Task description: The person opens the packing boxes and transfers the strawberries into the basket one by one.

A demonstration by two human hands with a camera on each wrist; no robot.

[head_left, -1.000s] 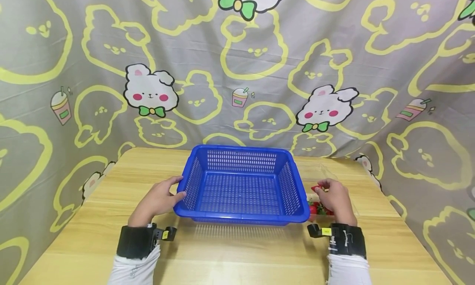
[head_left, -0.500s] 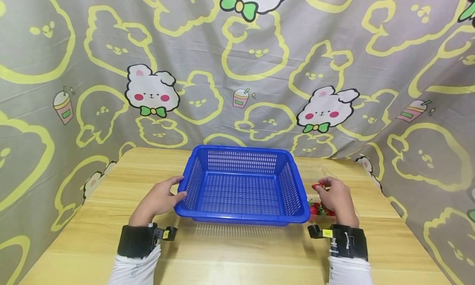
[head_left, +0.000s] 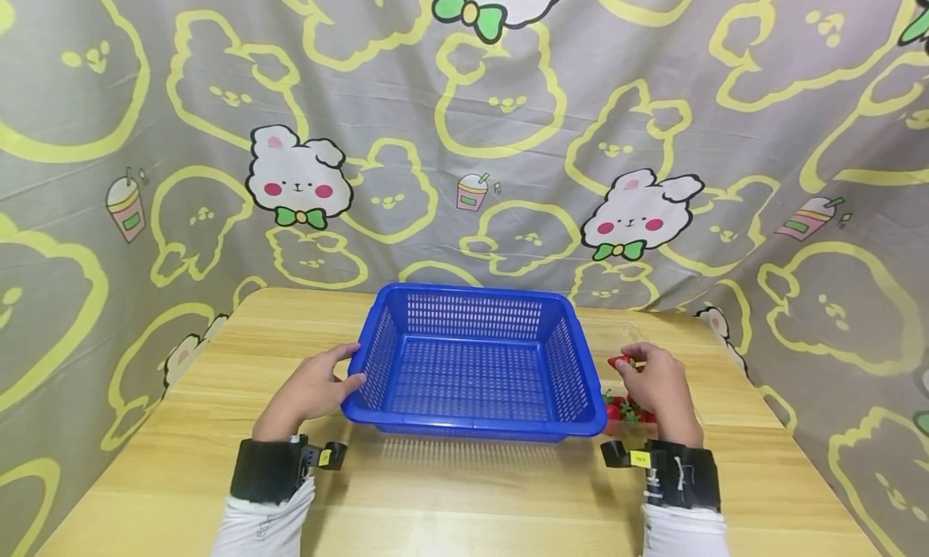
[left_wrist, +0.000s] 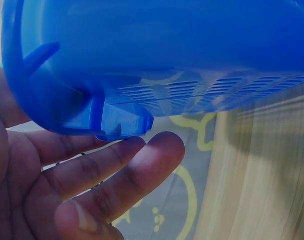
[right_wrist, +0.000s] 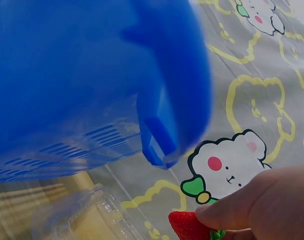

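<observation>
A blue plastic basket [head_left: 472,380] with slotted walls stands on the table, with nothing inside it. At its left end, my left hand [head_left: 312,388] holds the rim, the thumb over the edge and the other fingers [left_wrist: 117,175] spread along the outside. Just beyond the basket's right end, my right hand [head_left: 653,380] pinches a red strawberry [right_wrist: 189,225] between thumb and fingers, its green leaves toward the palm. Below that hand, more strawberries [head_left: 615,412] lie in a clear plastic box [right_wrist: 92,220], partly hidden by the hand and the basket.
The wooden table [head_left: 464,500] runs back to a grey curtain [head_left: 406,105] printed with yellow outlines and white rabbits. The box's clear lid area [head_left: 624,331] stands behind the right hand.
My right hand has lifted the strawberry slightly above the box. The left hand and the basket stay in place.
</observation>
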